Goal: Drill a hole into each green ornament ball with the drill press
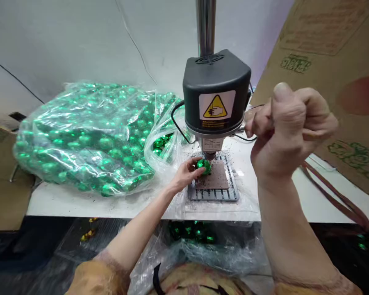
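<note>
My left hand (189, 173) grips a shiny green faceted ball (203, 166) between thumb and fingers. The ball sits under the chuck (210, 155) of a small black bench drill press (217, 90), over a brown board (217, 176) on the slotted metal base (213, 196). Whether the drill bit touches the ball I cannot tell. To the right of the drill head, my right hand (290, 127) is closed in a fist round the press's feed handle, which the fingers mostly hide.
A big clear plastic bag (89, 139) full of green balls lies on the white table (80, 207) at the left. Cardboard boxes (332, 78) stand at both sides. Dark shavings surround the base. More green balls (190, 231) lie in plastic below the table edge. A brown strap (335, 192) hangs at right.
</note>
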A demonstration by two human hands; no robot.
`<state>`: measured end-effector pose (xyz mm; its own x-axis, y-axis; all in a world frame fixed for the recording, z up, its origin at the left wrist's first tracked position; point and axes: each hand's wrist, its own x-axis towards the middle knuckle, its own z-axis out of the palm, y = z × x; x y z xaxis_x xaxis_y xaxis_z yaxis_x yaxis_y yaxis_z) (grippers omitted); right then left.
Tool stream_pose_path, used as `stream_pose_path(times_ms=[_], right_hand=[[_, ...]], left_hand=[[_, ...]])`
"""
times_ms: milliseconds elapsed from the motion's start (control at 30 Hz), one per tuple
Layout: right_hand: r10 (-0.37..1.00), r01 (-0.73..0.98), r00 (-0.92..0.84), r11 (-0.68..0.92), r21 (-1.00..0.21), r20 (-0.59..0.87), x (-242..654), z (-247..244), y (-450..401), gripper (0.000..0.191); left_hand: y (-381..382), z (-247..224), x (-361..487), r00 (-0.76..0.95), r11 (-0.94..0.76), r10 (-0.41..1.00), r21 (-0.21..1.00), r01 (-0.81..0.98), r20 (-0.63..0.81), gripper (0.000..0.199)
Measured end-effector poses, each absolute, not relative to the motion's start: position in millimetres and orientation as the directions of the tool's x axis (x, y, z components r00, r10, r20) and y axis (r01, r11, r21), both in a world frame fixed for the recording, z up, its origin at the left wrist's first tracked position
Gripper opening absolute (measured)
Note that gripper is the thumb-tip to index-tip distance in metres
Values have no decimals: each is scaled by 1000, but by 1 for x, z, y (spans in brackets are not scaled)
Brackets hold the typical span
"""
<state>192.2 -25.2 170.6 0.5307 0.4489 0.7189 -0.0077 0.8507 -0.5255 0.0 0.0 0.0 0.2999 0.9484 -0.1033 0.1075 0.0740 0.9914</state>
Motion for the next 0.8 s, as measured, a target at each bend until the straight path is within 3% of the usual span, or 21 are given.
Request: stream_pose_path(times_ms=[333,533,800], right_hand=[[396,48,512,873,-486,762,191,170,-19,42],[402,60,500,868,-493,767,193,169,-20,44],[373,88,488,879,-469,789,194,166,-19,46]], left_hand=[[0,-3,8,326,-35,945,983,182,-26,67],[-10,-9,21,231,-227,962,896,383,145,56],[-15,-23,24,247,-266,949,916,302,194,55]])
